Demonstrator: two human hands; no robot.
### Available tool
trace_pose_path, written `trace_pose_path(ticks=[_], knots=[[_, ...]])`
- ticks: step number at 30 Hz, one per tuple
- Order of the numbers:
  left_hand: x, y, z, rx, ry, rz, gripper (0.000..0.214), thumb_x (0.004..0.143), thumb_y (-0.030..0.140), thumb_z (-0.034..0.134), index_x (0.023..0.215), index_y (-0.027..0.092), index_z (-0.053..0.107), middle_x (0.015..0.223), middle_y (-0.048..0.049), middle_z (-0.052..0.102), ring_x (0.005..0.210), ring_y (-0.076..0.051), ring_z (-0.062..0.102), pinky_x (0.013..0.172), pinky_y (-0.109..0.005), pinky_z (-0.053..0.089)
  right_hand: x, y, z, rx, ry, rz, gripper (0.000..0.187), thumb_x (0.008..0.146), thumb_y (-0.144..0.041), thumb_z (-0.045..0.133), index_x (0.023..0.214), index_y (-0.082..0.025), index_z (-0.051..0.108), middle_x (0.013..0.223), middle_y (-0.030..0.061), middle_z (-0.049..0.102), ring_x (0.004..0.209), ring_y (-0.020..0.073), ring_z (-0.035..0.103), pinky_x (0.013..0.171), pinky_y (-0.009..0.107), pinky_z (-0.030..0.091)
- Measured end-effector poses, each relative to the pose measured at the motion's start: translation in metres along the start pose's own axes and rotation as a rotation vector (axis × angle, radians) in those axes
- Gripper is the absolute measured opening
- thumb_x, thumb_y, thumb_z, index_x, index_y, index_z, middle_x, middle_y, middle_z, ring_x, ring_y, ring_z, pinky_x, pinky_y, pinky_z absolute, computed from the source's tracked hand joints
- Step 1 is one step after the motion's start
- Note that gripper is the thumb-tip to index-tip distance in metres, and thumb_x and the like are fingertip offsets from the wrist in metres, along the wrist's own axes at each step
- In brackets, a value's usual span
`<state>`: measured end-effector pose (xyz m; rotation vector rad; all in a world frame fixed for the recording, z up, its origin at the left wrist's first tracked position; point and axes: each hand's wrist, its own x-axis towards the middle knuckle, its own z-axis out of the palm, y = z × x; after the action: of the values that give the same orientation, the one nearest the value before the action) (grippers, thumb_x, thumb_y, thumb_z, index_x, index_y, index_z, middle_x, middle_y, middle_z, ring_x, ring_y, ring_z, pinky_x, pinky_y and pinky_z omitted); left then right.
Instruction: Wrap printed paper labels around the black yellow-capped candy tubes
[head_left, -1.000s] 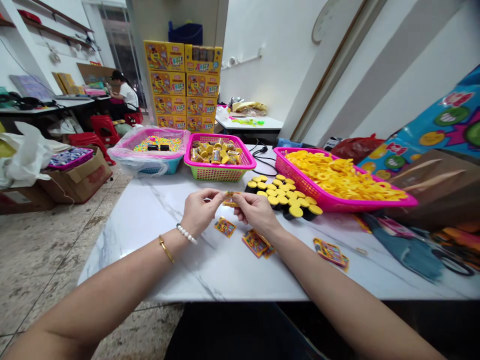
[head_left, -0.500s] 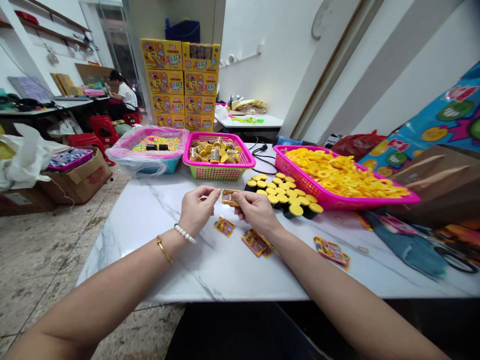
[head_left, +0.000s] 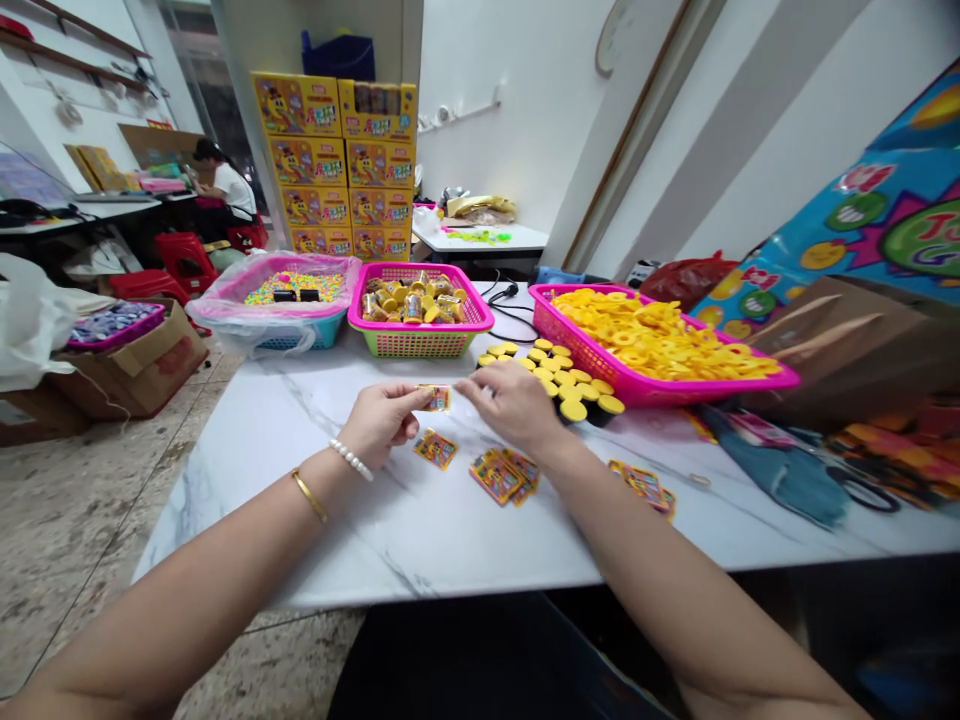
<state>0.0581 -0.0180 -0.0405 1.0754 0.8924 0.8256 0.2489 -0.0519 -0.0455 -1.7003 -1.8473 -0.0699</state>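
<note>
Single head-worn view; faces forward and down across table point(head_left: 337, 540), hands point(head_left: 382, 420) near.

Two foreground hands point(head_left: 379, 420), three front-table baskets point(head_left: 416, 345), eight stacked boxes point(head_left: 311, 160).

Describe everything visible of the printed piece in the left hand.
The printed piece is small and roughly rectangular, yellow-orange with multicoloured print too small to read; it looks like thin film or card. The left hand pinches its left end, covering part of it, above the white table. The right hand is close to its right end; contact can't be told.
</note>
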Motion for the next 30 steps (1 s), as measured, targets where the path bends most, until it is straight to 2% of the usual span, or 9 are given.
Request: trace_pose_path(ticks=[3,5,7,9,11,14,17,24,30], knots=[[0.001,0.003,-0.003,-0.057,-0.039,-0.083,0.019,0.069,0.022,0.079,0.081,0.009,0.073,0.063,-0.0031,0.064,0.038,-0.002,0.039,0.034,-0.017,0.009,0.005,0.015,-0.013,-0.459,0.009,0.141,0.029,0.082,-0.038,0.067,0.092,-0.012,0.073,0.103,0.0187,0.067,0.103,0.0328,0.054,0.086,0.042,0.042],[0.001,0.006,-0.003,-0.101,-0.053,-0.133,0.008,0.073,0.014,0.073,0.077,0.007,0.072,0.065,-0.0044,0.065,0.039,-0.001,0.038,0.032,-0.015,0.011,0.006,0.021,-0.014,-0.579,-0.072,0.186,0.027,0.078,-0.030,0.070,0.095,-0.009,0.071,0.105,0.0216,0.066,0.105,0.0364,0.053,0.085,0.045,0.042],[0.001,0.008,-0.004,-0.153,-0.075,-0.177,0.004,0.077,0.009,0.067,0.075,0.006,0.070,0.073,-0.0075,0.069,0.040,0.000,0.038,0.031,-0.013,0.013,0.005,0.022,-0.012,-0.557,-0.083,0.152,0.024,0.075,-0.021,0.069,0.095,-0.009,0.069,0.103,0.0215,0.066,0.104,0.0370,0.053,0.085,0.046,0.043],[0.003,0.011,-0.005,-0.209,-0.088,-0.211,0.009,0.081,0.006,0.062,0.074,0.006,0.068,0.080,-0.0099,0.071,0.040,0.001,0.036,0.030,-0.012,0.014,0.005,0.020,-0.008,-0.380,-0.010,0.119,0.021,0.071,-0.016,0.069,0.091,-0.013,0.067,0.098,0.0177,0.067,0.099,0.0339,0.055,0.085,0.045,0.043],[0.006,0.012,-0.007,-0.269,-0.080,-0.239,0.012,0.084,0.006,0.059,0.073,0.007,0.065,0.081,-0.0100,0.071,0.039,0.001,0.035,0.029,-0.010,0.014,0.005,0.016,-0.005,0.011,0.043,0.130,0.020,0.068,-0.020,0.071,0.087,-0.018,0.063,0.088,0.0101,0.067,0.087,0.0270,0.057,0.079,0.041,0.046],[0.013,0.014,-0.013,-0.352,-0.048,-0.262,0.015,0.088,0.007,0.057,0.074,0.008,0.062,0.070,-0.0058,0.067,0.036,0.002,0.033,0.027,-0.009,0.013,0.006,0.006,-0.004,0.761,0.001,0.214,0.030,0.065,-0.030,0.074,0.090,-0.023,0.059,0.081,0.0015,0.065,0.073,0.0184,0.058,0.069,0.034,0.048],[0.015,0.014,-0.015,-0.402,-0.046,-0.273,0.020,0.093,0.010,0.052,0.074,0.008,0.059,0.064,-0.0025,0.062,0.034,0.002,0.032,0.026,-0.008,0.013,0.005,-0.007,-0.006,1.180,-0.053,0.304,0.036,0.061,-0.032,0.077,0.091,-0.025,0.059,0.086,-0.0001,0.064,0.073,0.0153,0.058,0.068,0.031,0.049],[0.011,0.013,-0.009,-0.428,-0.070,-0.290,0.020,0.094,0.008,0.048,0.076,0.009,0.058,0.060,0.0015,0.054,0.032,0.002,0.032,0.024,-0.008,0.015,-0.002,-0.015,0.006,1.246,-0.108,0.377,0.036,0.061,-0.034,0.082,0.085,-0.021,0.059,0.079,-0.0026,0.061,0.077,0.0130,0.059,0.079,0.030,0.049],[0.013,0.013,-0.011,-0.460,-0.072,-0.310,0.020,0.096,0.013,0.049,0.081,0.008,0.060,0.058,0.0034,0.050,0.031,0.002,0.031,0.025,-0.008,0.013,-0.003,-0.018,0.008,1.103,-0.071,0.362,0.039,0.061,-0.040,0.083,0.082,-0.021,0.055,0.072,-0.0037,0.059,0.067,0.0120,0.058,0.070,0.028,0.051]])
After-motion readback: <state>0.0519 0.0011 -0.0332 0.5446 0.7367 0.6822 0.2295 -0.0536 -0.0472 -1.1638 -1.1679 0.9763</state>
